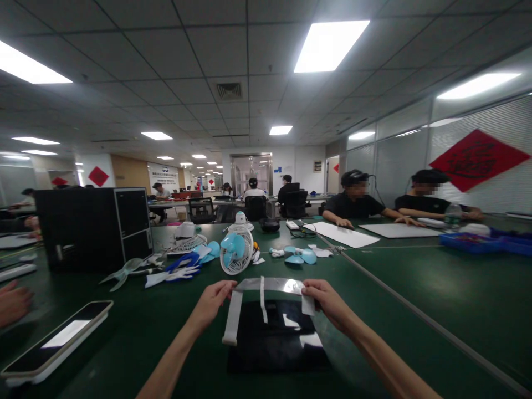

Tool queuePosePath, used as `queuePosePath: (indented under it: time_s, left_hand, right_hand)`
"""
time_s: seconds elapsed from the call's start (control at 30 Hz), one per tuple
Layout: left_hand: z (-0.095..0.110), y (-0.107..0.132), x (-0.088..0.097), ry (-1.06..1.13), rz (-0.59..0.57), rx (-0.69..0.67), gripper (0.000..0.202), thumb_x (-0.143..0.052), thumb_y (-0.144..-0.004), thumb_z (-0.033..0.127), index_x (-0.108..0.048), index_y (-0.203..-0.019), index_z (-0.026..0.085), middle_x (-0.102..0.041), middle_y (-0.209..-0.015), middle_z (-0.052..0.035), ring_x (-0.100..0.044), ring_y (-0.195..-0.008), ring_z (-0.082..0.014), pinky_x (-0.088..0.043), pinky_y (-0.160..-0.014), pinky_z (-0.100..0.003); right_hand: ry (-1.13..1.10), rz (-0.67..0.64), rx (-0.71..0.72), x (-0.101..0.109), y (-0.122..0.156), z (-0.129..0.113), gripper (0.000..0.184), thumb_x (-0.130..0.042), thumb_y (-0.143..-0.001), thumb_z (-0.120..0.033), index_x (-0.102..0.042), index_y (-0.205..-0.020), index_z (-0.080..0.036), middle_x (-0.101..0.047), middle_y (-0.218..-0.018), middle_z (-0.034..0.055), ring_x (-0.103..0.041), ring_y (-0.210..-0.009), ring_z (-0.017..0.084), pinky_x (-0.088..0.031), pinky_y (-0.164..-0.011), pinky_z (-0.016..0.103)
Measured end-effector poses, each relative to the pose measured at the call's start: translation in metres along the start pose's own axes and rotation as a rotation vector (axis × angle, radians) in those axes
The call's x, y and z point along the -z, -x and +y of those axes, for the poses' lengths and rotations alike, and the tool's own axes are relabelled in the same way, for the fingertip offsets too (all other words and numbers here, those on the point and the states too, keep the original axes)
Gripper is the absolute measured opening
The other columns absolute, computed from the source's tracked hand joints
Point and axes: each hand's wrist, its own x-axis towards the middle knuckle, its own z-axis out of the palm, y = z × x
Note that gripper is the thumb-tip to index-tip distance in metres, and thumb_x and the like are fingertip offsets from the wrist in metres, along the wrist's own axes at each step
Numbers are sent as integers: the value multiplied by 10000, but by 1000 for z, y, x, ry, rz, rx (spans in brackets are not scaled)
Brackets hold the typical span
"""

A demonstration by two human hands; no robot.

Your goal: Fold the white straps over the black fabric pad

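Note:
My left hand [213,303] and my right hand [326,299] each pinch one end of a clear plastic film [270,285] and hold it stretched flat just above the green table. White tape strips [233,318] hang down from the film's left, middle and right. Under the film lies a black rectangular panel [276,338] with glossy reflections. Both hands are closed on the film's edges.
A small white desk fan with blue blades [236,250] stands behind the film, among loose blue fan parts [301,256]. A black box [93,227] stands at the left, a tablet [54,341] lies at front left. Another person's hand [12,302] shows at the left edge. Two people sit across at the right with white sheets [343,234].

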Motion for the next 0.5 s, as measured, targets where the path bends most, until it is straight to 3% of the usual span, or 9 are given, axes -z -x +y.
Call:
queuePosePath:
  time_s: [0.13,0.3,0.4,0.5]
  left_hand:
    - [1,1,-3,-4,-26,21,523,-476,-821,598,-685,-1013,158,-677,-856,-16,-564,-760,-175,-395,-632,-262]
    - [7,8,-4,169,-72,108,442,-579,-765,565,-667,-880,147,-586,-680,26,-485,-594,-107,-324,-515,-215]
    - [11,15,-2,293,-219,170,398,-662,-707,525,-629,-804,140,-535,-618,47,-441,-521,-74,-305,-468,-199]
    - [12,21,-2,267,-396,226,369,-713,-665,473,-613,-758,130,-552,-605,38,-461,-497,-69,-335,-451,-195]
  right_hand:
    - [32,-53,-2,-1,-1,2,203,-555,-746,-347,-560,-644,-171,-403,-503,-68,-339,-471,82,-204,-457,228]
    - [56,-94,-40,-1,6,-7,235,-624,-743,-390,-615,-718,-157,-503,-572,-49,-400,-517,87,-245,-474,218]
    - [43,-161,-79,3,15,-10,311,-645,-750,-460,-613,-718,-152,-523,-590,-43,-423,-539,87,-277,-494,214]
    - [87,-252,-125,8,26,-7,366,-634,-760,-497,-591,-659,-148,-490,-556,-50,-409,-517,79,-290,-489,211]
